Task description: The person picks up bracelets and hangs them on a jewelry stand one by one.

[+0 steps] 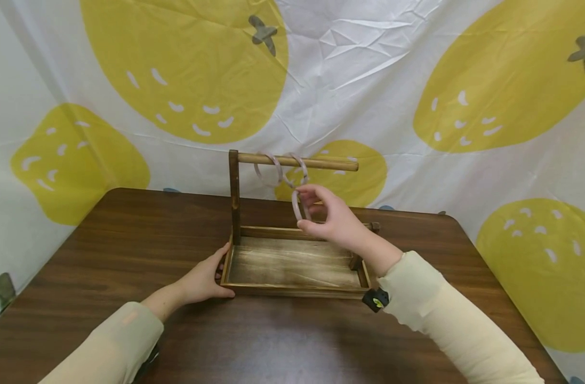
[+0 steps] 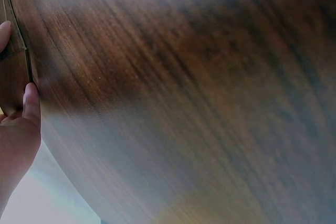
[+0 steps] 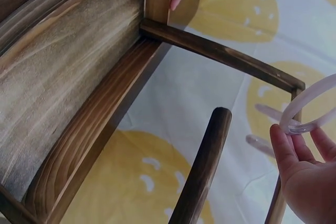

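A wooden display stand (image 1: 292,261) has a shallow tray for its base. From the tray's left rear corner rises a post (image 1: 234,200), carrying a round bar (image 1: 333,164) that reaches right to a free end. Two pale pinkish bangles, a left one (image 1: 278,169) and a right one (image 1: 304,169), hang on this bar. Just below them my right hand (image 1: 337,218) pinches a third pale bangle (image 3: 292,109) between thumb and fingers, held upright. My left hand (image 1: 203,277) grips the tray's left end, with the thumb at its front corner.
The stand sits on a dark brown wooden table (image 1: 129,240). A second, shorter post (image 1: 354,260) with a dark round bar stands at the tray's right end. Behind the table hangs a white curtain (image 1: 350,96) printed with yellow lemons.
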Available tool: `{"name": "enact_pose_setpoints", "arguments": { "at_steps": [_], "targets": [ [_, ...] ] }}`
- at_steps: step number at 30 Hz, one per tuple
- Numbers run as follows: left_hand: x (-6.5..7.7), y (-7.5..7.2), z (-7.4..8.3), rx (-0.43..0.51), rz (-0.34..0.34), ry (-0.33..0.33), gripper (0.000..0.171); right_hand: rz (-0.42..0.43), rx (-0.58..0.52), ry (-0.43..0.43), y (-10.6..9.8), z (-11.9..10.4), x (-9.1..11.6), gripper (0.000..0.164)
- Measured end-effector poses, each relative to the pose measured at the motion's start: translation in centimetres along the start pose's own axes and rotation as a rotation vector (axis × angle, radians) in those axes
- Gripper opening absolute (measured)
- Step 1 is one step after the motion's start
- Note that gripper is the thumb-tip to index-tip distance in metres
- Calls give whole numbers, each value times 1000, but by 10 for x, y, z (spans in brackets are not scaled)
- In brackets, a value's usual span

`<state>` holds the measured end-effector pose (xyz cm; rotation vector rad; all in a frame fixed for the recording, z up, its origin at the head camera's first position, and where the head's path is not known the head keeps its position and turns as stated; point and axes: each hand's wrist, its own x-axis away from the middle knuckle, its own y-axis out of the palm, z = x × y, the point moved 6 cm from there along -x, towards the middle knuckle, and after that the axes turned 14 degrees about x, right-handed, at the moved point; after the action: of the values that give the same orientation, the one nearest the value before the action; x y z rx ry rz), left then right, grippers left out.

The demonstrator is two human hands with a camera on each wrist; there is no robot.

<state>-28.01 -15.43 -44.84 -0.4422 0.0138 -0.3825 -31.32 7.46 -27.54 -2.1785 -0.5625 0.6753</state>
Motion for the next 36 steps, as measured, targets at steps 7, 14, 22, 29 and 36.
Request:
{"name": "enact_pose_setpoints", "arguments": {
  "at_steps": [7,14,22,29,36],
  "targets": [
    [0,0,0,-7,1,1,109,26,-46,27,-12,6,2,54],
    [-1,0,-2,29,-8,-12,111,83,-95,71,-29,18,5,52],
    [0,0,-3,26,-5,-7,111,163,-164,112,-48,31,11,49],
    [-1,0,-2,23,2,-19,110,193,-177,151,-59,41,15,50],
    [0,0,-2,14,-3,-15,110,242,-167,156,-70,51,19,48]
  ]
}}
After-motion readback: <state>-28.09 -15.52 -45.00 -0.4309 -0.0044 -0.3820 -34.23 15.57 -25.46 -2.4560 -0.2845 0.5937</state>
